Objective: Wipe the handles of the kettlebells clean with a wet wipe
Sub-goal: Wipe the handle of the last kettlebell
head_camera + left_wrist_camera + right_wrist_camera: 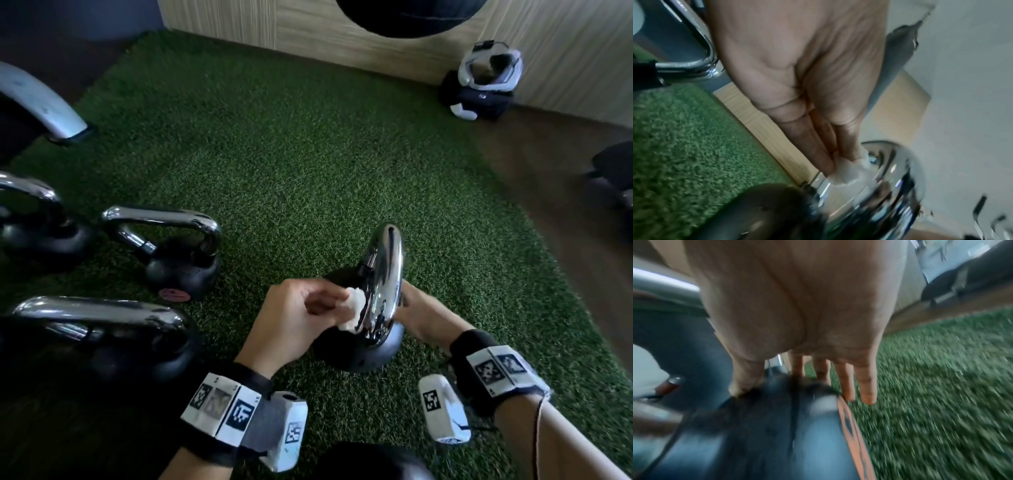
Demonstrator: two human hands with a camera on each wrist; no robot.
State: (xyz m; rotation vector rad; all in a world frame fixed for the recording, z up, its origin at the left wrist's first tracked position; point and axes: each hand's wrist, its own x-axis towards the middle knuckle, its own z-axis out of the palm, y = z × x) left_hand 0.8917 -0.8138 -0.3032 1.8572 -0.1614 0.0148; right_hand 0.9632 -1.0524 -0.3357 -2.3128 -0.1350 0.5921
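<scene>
A black kettlebell [363, 353] sits tilted on the green turf, with its chrome handle [383, 284] edge-on to me. My left hand [337, 301] pinches a crumpled white wet wipe [352, 311] and presses it on the handle's left side, low near the body. In the left wrist view the fingertips [826, 162] hold the wipe [851, 172] on the chrome handle [890, 186]. My right hand [421, 311] rests on the body's right side. In the right wrist view its thumb and straight fingers [865, 386] straddle the dark kettlebell [766, 434], beside its orange base disc [851, 426].
Three more chrome-handled kettlebells stand at the left: one mid-left [171, 253], one near-left [102, 329], one at the far-left edge [30, 219]. A black bag with a white headset [479, 92] sits by the wood-panel wall. Bare turf [308, 154] stretches ahead, with wood floor [565, 205] at the right.
</scene>
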